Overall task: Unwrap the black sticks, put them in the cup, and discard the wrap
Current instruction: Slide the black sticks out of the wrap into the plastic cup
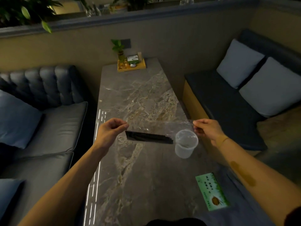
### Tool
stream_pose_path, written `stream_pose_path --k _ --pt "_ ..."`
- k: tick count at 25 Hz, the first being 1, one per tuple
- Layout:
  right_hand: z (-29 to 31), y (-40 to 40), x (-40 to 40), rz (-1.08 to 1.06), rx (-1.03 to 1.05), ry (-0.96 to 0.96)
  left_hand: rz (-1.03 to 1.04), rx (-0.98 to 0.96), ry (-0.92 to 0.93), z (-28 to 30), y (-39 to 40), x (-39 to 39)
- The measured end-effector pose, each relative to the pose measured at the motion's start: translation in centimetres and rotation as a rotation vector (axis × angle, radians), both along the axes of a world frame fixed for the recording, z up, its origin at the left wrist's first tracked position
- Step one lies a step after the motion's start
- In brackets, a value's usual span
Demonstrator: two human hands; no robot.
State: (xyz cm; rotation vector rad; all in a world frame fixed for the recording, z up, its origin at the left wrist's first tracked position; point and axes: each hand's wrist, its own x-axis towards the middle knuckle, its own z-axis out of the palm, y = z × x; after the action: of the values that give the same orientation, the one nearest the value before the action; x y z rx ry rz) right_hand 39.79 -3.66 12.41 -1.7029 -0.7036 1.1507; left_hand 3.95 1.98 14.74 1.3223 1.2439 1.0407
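A clear plastic wrap (160,126) is stretched level between my two hands above the marble table (140,98). My left hand (112,129) pinches its left end and my right hand (206,129) pinches its right end. A bundle of black sticks (149,138) lies along the wrap's lower edge, slanting slightly down to the right. Whether the sticks are still enclosed I cannot tell. A translucent plastic cup (185,144) stands upright on the table just right of the sticks' right end, partly seen through the wrap.
A green printed packet (211,191) lies flat near the table's front right corner. A yellow tray (131,64) with a small plant and boxes sits at the far end. A grey sofa (42,115) flanks the left, a cushioned bench (228,101) the right.
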Motion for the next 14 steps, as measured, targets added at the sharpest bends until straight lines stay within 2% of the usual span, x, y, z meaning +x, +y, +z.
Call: stream_pose_path --k 14 --pt "-2.4 -0.4 2.6 -0.049 -0.035 0.054 -0.079 0.126 0.109 4.2 1.8 4.7"
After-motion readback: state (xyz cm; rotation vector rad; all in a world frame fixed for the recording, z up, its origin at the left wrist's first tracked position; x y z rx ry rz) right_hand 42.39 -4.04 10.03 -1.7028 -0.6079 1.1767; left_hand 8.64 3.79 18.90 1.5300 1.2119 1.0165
